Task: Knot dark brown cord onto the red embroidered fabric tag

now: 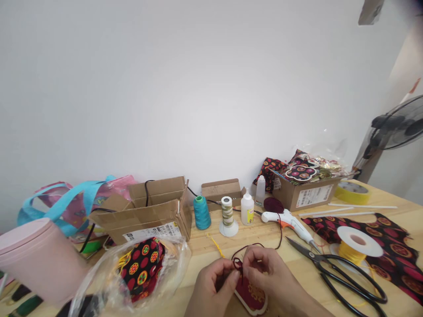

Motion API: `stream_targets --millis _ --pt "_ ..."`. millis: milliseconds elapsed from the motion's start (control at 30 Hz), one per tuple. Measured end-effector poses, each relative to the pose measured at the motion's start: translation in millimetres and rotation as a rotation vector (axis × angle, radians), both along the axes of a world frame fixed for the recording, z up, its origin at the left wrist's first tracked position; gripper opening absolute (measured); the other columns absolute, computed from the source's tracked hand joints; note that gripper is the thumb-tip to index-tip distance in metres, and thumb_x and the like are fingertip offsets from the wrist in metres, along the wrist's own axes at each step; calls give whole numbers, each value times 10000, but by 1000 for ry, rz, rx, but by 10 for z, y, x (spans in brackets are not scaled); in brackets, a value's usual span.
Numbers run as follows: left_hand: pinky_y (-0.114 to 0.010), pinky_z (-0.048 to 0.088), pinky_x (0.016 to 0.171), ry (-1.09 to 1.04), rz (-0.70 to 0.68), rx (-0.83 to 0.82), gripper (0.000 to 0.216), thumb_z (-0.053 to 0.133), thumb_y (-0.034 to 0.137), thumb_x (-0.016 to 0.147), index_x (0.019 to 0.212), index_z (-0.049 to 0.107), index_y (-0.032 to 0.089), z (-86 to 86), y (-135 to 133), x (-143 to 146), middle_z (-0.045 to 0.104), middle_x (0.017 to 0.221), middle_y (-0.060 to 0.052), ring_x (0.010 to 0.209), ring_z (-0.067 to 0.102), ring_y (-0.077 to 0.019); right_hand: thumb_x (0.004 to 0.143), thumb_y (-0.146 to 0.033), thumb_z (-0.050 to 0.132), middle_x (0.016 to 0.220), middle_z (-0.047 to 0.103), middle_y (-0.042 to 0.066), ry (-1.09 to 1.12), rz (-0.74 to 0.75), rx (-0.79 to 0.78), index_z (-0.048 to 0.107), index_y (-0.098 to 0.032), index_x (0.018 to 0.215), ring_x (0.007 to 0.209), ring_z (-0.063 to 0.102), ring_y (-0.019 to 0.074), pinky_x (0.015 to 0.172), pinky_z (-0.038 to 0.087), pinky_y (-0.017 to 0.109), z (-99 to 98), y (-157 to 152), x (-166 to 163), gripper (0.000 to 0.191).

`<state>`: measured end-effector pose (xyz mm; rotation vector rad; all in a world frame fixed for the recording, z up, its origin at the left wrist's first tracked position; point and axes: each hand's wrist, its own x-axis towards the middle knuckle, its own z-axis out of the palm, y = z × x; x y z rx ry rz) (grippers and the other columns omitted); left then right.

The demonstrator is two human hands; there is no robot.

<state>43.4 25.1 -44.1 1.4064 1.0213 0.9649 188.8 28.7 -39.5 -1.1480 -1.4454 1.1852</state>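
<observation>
My left hand [216, 281] is closed, thumb and forefinger pinching a dark red cord [238, 263] where it forms a small loop. Close beside it my right hand [269, 270] is also closed, its fingertips on the same cord. Beneath both hands lies a dark red pouch-like piece [254, 300] with a gold pattern and a pale edging; my right hand covers part of it. From the hands the cord runs back over the glue gun to a dark red bundle [273, 205]. A yellow cord [216, 245] extends behind my left hand.
Black-handled scissors [317, 259], a yellow spool [352, 253] and patterned fabric [396, 246] lie right. Behind stand a white glue gun [295, 226], glue bottle [247, 209], teal thread cone [202, 213] and cardboard boxes [185, 215]. A plastic bag [175, 259] and pink bin [42, 259] are left.
</observation>
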Motion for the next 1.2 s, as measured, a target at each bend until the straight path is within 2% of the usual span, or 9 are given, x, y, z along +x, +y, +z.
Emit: stream_targets --millis 167,367,600,900,1033,1200 --pt "-235 429 603 -36 38 -11 214 596 344 682 742 652 146 -25 7 3 663 674 -23 650 570 -156 565 -224 549 533 492 -26 137 -2 -71 521 -152 500 502 452 103 478 356 213 50 -6 -16 100" --pt "-238 427 609 -43 24 -37 270 603 385 670 767 663 140 -19 6 0 667 664 -28 661 576 -164 546 -248 593 517 503 -25 210 10 -97 541 -155 494 501 470 108 492 381 219 82 -10 -14 119" --pt "-224 421 598 -98 13 -66 262 636 375 643 759 666 141 21 -7 14 669 643 -25 640 571 -149 561 -269 606 524 497 -27 217 44 -115 526 -149 506 492 454 103 485 371 214 47 -7 -6 154" --pt "-193 403 555 -133 49 -145 246 687 396 572 640 661 161 86 -12 23 630 559 18 549 530 -106 557 -302 653 538 521 -28 257 105 -167 537 -146 535 460 436 83 445 328 193 -41 19 8 196" --pt "-181 398 546 -195 94 -158 245 713 389 537 616 662 162 103 -26 45 623 543 25 532 520 -91 569 -300 669 592 561 -5 302 140 -133 547 -138 542 503 466 94 479 345 200 -30 24 21 204" --pt "-182 401 551 -201 87 -169 241 713 378 544 622 665 154 115 -36 52 623 532 23 532 523 -91 604 -324 656 569 544 -13 307 147 -121 569 -134 569 504 465 94 488 349 202 -15 27 30 212"
